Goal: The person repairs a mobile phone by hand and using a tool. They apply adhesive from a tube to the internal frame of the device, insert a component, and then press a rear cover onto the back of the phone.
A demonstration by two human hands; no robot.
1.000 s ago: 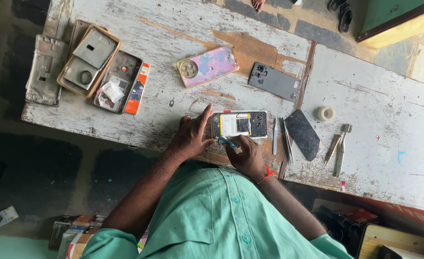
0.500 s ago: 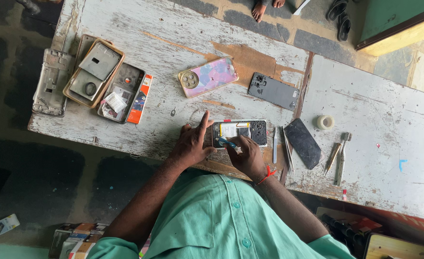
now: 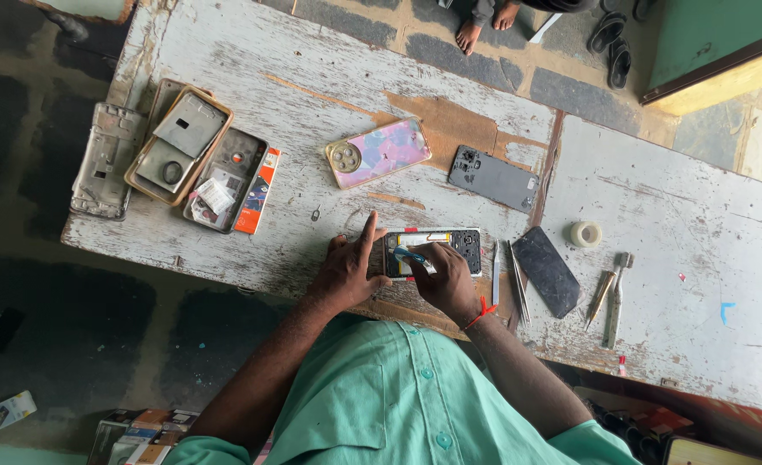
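1. The opened phone (image 3: 433, 252) lies flat near the near edge of the worn white table (image 3: 312, 77), its back off and its inner parts showing.
2. The left hand (image 3: 344, 274) rests just left of the opened phone, palm down, forefinger stretched out along the phone's left end; its grip is open and holds nothing, it only steadies.
3. The right hand (image 3: 446, 280) is over the near side of the phone, its grip closed narrow on a small blue tool (image 3: 408, 255) whose tip touches the inside of the phone.
4. Judged from how things lie, the phone is already opened and the work inside is in hand; closing it is left.
5. Just right of the phone lie tweezers (image 3: 517, 281) and a dark cover (image 3: 547, 271); farther right a roll of tape (image 3: 585, 233) and a small brush (image 3: 619, 297).
6. Farther off sit a phone in a pink patterned case (image 3: 381, 151) and a grey back panel (image 3: 495, 178); at the far left, trays of parts (image 3: 179, 146).
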